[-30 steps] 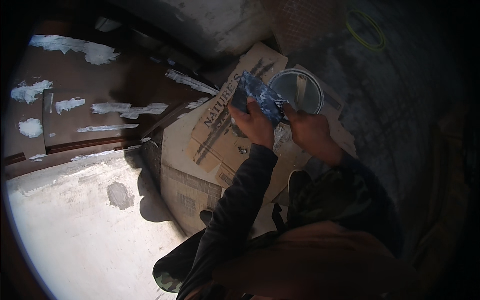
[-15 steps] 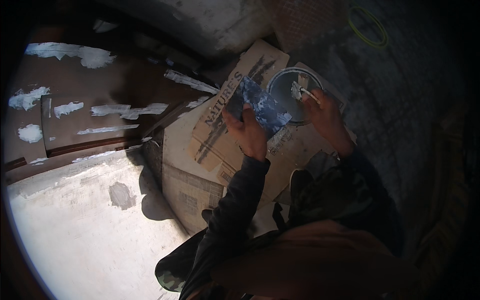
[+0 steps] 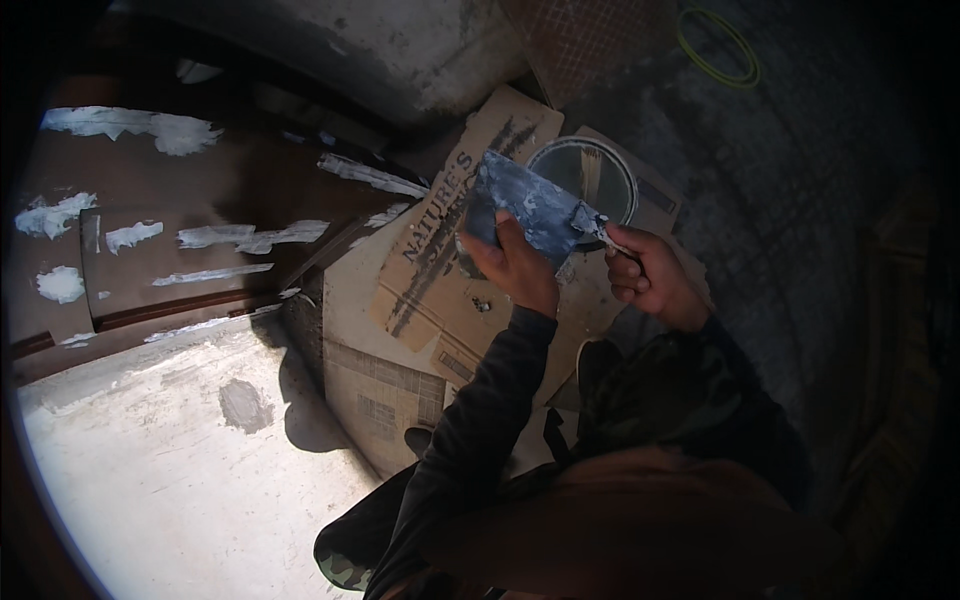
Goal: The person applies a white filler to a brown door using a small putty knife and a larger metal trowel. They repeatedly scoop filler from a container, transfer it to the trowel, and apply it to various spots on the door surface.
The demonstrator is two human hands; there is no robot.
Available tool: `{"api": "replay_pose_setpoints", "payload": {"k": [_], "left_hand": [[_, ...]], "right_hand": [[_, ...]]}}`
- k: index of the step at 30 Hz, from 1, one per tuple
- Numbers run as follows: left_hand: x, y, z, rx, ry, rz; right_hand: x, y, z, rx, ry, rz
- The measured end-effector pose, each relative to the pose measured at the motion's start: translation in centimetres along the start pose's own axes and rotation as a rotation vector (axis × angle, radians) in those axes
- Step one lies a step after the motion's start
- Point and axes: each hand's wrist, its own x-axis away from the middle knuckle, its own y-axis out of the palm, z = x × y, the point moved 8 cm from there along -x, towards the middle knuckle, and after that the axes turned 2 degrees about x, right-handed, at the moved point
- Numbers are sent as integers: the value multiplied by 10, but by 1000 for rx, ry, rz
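Observation:
My left hand [image 3: 515, 268] grips a flat, dark plate [image 3: 528, 205] smeared with whitish filler, thumb on top and the rest of the fingers mostly hidden underneath. At the plate's right edge is the small blade of a putty knife [image 3: 592, 222], coated with the same pale paste and apparently touching it. My right hand [image 3: 655, 278] is closed round the knife's handle, fingers curled. Just behind both hands stands a round bucket [image 3: 632, 180], its near left side covered by the plate. A flat wooden stick [image 3: 591, 172] shows inside it.
Flattened cardboard [image 3: 425, 270] lies beneath the bucket and hands. To the left is a brown panelled door [image 3: 140, 190] with white filler patches, beside a sunlit pale floor [image 3: 190, 450]. A yellow-green hose loop [image 3: 720, 48] and a reddish gridded board [image 3: 590, 45] are at the back.
My right hand has drawn the putty knife out of the bucket's opening, down to the plate's right edge. The plate in my left hand has tilted slightly.

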Motion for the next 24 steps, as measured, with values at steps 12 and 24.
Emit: {"api": "replay_pose_setpoints", "payload": {"k": [12, 24], "left_hand": [[-58, -38, 37, -764, 261, 35], [-51, -51, 69, -64, 91, -131]], "right_hand": [[20, -22, -24, 336, -306, 338], [3, 11, 19, 868, -367, -59]]}}
